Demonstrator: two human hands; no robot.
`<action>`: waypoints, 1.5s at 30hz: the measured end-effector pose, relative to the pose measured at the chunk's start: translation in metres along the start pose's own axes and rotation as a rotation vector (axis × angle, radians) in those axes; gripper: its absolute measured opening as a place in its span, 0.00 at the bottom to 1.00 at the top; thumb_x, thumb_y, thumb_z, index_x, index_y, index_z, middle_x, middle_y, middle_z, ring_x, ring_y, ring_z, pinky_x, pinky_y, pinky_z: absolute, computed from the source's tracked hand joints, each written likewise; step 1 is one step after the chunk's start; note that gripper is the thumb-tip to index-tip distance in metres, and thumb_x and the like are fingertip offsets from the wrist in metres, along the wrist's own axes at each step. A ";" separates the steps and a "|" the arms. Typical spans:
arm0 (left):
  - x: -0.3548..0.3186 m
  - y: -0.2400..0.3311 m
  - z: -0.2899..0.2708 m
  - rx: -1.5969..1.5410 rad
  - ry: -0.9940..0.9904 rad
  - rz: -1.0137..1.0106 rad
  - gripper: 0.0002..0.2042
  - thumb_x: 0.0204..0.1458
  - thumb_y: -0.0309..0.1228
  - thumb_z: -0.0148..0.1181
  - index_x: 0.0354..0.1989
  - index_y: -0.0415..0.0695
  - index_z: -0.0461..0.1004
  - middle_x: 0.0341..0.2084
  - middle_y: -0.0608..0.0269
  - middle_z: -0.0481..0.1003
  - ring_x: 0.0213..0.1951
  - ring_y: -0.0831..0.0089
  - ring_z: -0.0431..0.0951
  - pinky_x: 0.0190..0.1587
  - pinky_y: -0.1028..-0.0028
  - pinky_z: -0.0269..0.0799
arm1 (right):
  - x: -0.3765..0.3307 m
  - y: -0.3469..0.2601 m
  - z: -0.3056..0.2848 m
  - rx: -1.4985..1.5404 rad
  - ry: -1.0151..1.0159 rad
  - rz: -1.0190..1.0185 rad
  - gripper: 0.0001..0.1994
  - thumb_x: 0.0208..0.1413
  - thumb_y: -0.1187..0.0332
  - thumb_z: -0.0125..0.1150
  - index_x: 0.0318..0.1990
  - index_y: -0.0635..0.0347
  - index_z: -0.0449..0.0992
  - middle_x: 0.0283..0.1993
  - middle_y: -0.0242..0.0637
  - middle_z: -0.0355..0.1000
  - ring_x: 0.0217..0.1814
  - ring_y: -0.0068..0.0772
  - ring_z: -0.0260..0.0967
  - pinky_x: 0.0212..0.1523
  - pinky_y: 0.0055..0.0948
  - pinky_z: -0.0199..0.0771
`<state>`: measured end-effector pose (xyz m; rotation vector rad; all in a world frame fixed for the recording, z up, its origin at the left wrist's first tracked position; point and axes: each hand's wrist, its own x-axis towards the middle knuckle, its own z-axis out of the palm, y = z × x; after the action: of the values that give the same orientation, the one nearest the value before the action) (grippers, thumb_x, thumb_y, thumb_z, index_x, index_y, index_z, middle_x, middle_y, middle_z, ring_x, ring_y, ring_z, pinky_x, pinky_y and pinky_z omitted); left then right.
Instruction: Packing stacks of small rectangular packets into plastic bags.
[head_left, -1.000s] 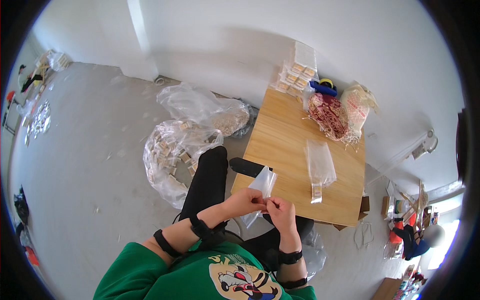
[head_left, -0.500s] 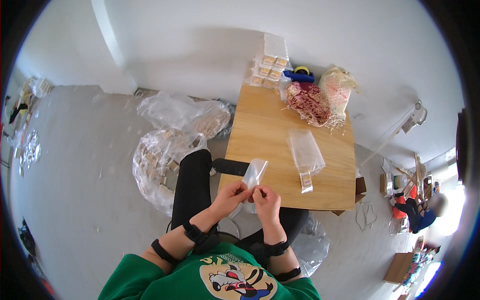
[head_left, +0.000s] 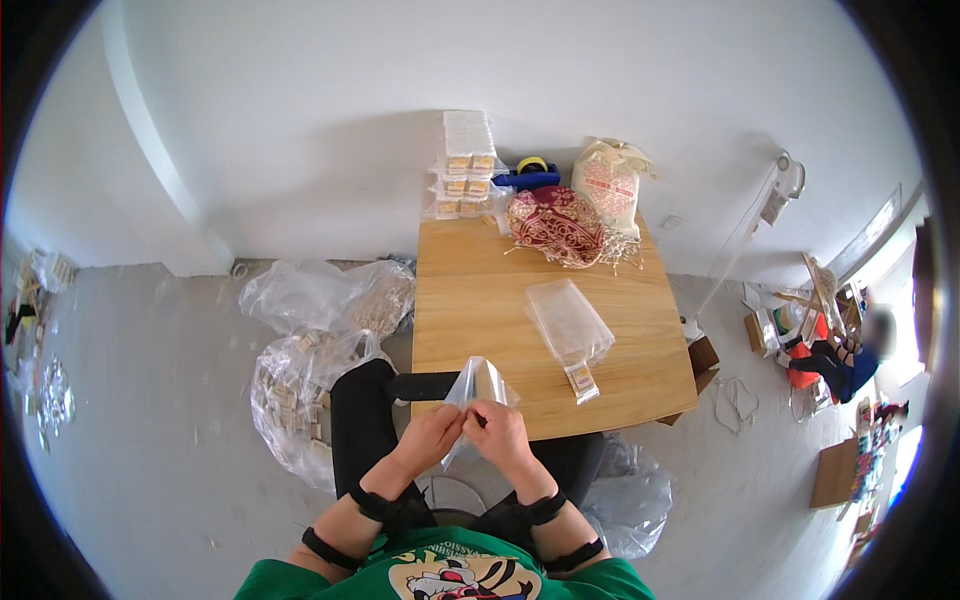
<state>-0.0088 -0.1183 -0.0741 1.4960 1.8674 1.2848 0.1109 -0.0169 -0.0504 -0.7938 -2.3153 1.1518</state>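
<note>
Both hands pinch a small clear plastic bag (head_left: 484, 380) at the table's near left edge. My left hand (head_left: 430, 440) is closed on the bag's near end. Beside it, nearly touching, my right hand (head_left: 498, 432) is closed on the same end. The bag's far part stands up over the wooden table (head_left: 460, 290). Whether anything lies inside it, I cannot tell. To the right of my hands lies a pile of flat clear bags (head_left: 570, 315), with a small yellow-labelled packet (head_left: 581, 380) at its near end.
Stacked clear-wrapped packs (head_left: 466, 150), a blue tape dispenser (head_left: 528, 178), a red patterned pouch (head_left: 555, 225) and a cream drawstring bag (head_left: 608, 190) stand along the table's back. Clear sacks of small pale pieces (head_left: 290, 405) sit on the floor at left. Another person (head_left: 850, 365) sits far right.
The whole view has shifted, so the table sits lower and further left. My hands have come closer together, and the bag between them looks spread wider.
</note>
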 end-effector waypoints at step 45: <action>0.021 -0.040 0.037 0.192 0.345 -0.311 0.11 0.49 0.25 0.61 0.39 0.41 0.66 0.18 0.54 0.69 0.24 0.56 0.74 0.27 0.61 0.67 | 0.010 0.053 0.003 0.919 0.544 0.328 0.16 0.47 0.85 0.55 0.44 0.61 0.68 0.35 0.33 0.68 0.36 0.29 0.68 0.39 0.25 0.70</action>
<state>-0.0081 -0.0841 -0.1213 1.0556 2.3923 1.3030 0.1175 0.0141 -0.0936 -0.9495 -1.0513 1.6657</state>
